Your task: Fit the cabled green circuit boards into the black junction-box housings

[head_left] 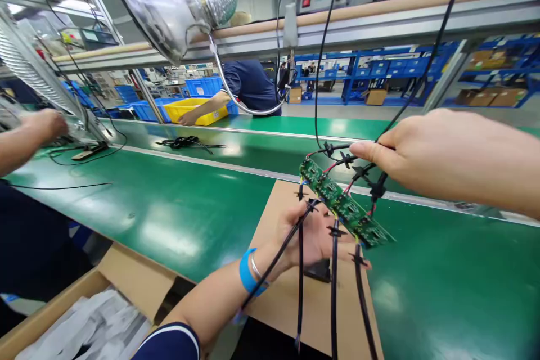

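Board [343,202] slants over the cardboard's [316,309] right edge, green bench [442,281] stretching beyond; right hand [426,152] pinches upper cables [361,172], left hand [310,236] loosely spread behind lower cables [334,270].

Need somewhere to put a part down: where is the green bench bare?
Bare: the green bench between the cardboard sheet, the rail and the open box; also the bench right of the sheet, nearside of the rail. Crowded: over the sheet, where the left hand, circuit board and cables are.

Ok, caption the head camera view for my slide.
The right hand holds a green circuit board by its black cables, left hand below.
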`<state>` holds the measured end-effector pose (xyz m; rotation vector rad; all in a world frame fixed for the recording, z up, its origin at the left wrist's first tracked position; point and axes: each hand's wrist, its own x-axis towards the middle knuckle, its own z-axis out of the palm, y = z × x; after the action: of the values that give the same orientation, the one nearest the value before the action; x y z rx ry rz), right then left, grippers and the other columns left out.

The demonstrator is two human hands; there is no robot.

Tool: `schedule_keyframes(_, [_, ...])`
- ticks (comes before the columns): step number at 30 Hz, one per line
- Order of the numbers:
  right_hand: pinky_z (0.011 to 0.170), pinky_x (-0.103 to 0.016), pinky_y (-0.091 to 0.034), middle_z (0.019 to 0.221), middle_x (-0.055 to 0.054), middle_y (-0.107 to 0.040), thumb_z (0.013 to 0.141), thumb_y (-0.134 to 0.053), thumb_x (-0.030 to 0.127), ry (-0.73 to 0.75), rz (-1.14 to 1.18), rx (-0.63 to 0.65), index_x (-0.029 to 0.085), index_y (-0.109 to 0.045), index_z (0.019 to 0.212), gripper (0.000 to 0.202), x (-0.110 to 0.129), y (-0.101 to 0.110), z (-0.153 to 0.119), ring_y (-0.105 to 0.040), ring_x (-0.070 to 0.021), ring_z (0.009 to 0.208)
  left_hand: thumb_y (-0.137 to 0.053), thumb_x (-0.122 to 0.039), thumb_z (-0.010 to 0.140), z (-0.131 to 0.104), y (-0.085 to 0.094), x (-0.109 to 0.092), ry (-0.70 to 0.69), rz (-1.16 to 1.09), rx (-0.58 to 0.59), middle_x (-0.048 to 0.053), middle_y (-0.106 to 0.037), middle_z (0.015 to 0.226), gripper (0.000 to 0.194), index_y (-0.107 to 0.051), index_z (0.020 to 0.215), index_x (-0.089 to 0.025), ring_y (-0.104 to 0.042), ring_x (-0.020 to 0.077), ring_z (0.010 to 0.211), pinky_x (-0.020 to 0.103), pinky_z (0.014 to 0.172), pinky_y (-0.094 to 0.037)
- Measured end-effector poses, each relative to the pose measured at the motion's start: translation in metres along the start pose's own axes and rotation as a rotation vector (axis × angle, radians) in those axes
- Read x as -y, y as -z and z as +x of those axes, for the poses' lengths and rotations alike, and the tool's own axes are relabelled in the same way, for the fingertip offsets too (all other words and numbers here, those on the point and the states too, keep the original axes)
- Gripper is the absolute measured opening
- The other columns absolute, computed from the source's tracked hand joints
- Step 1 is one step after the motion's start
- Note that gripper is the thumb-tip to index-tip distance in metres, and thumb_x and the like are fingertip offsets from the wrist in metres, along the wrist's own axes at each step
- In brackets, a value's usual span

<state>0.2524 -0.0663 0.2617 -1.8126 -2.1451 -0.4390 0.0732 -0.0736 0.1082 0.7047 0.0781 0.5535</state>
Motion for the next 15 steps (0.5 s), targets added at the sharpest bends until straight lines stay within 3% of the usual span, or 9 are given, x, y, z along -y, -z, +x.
schedule_keyframes(2, [0.054, -0.034, -0.027, 0.062, -0.011, -0.058, 0.090, -0.029, 0.066, -0.092, -0.136, 0.105, 0.017, -0.062, 0.061, 0.066, -0.004, -0.010, -0.012, -0.044, -0.0155, 0.050, -0.069, -0.061, 0.058, -0.004, 0.002, 0.007, 0.163, 0.006, 0.067, 0.014, -0.062, 0.111, 0.081, -0.053, 0.124, -0.017, -0.062, 0.0328, 0.098, 0.049, 0.084, -0.048])
schedule_keyframes(4, [0.054, -0.034, -0.029, 0.066, -0.013, -0.061, 0.095, -0.021, 0.059, -0.145, -0.107, 0.223, 0.017, -0.062, 0.063, 0.067, -0.017, -0.025, -0.026, -0.049, -0.0173, 0.053, -0.068, -0.058, 0.064, -0.006, 0.013, 0.007, 0.319, 0.087, -0.012, 0.009, -0.066, 0.083, 0.068, -0.059, 0.113, -0.012, -0.065, 0.0214, 0.070, 0.031, 0.065, -0.049])
schedule_keyframes(6, [0.055, -0.033, -0.033, 0.064, -0.012, -0.062, 0.096, -0.018, 0.057, -0.168, 0.039, 0.393, 0.018, -0.060, 0.061, 0.068, -0.034, -0.047, -0.045, -0.053, -0.0179, 0.054, -0.064, -0.056, 0.074, -0.009, 0.028, 0.002, 0.457, 0.254, -0.158, -0.002, -0.052, 0.051, 0.054, -0.061, 0.100, -0.010, -0.045, 0.0083, 0.037, 0.018, 0.041, -0.031])
schedule_keyframes(8, [0.056, -0.033, -0.036, 0.065, -0.011, -0.063, 0.096, -0.021, 0.058, -0.164, 0.176, 0.569, 0.019, -0.058, 0.060, 0.065, -0.050, -0.074, -0.065, -0.056, -0.0187, 0.056, -0.061, -0.057, 0.079, -0.013, 0.045, -0.004, 0.583, 0.421, -0.247, -0.007, -0.039, 0.038, 0.048, -0.058, 0.092, -0.011, -0.025, 0.0049, 0.027, 0.017, 0.033, -0.014])
schedule_keyframes(10, [0.057, -0.033, -0.039, 0.068, -0.010, -0.064, 0.093, -0.033, 0.056, -0.124, 0.264, 0.683, 0.020, -0.058, 0.062, 0.054, -0.060, -0.104, -0.080, -0.058, -0.0204, 0.061, -0.061, -0.058, 0.080, -0.017, 0.058, -0.007, 0.689, 0.539, -0.257, -0.006, -0.044, 0.038, 0.046, -0.052, 0.090, -0.014, -0.027, 0.0068, 0.025, 0.017, 0.030, -0.013])
schedule_keyframes(12, [0.060, -0.032, -0.043, 0.079, -0.009, -0.066, 0.087, -0.050, 0.052, -0.095, 0.431, 0.676, 0.019, -0.064, 0.083, 0.035, -0.061, -0.136, -0.083, -0.061, -0.0221, 0.071, -0.060, -0.057, 0.081, -0.019, 0.067, -0.004, 0.740, 0.622, -0.271, -0.004, -0.050, 0.042, 0.045, -0.048, 0.094, -0.015, -0.034, 0.0083, 0.026, 0.016, 0.028, -0.017])
schedule_keyframes(15, [0.068, -0.030, -0.048, 0.098, -0.008, -0.066, 0.085, -0.055, 0.042, -0.088, 0.886, 0.614, 0.018, -0.056, 0.117, 0.040, -0.049, -0.176, -0.070, -0.063, -0.0201, 0.085, -0.054, -0.054, 0.086, -0.019, 0.074, 0.005, 0.778, 0.727, -0.291, -0.005, -0.053, 0.050, 0.043, -0.044, 0.102, -0.015, -0.043, 0.0089, 0.031, 0.016, 0.029, -0.026])
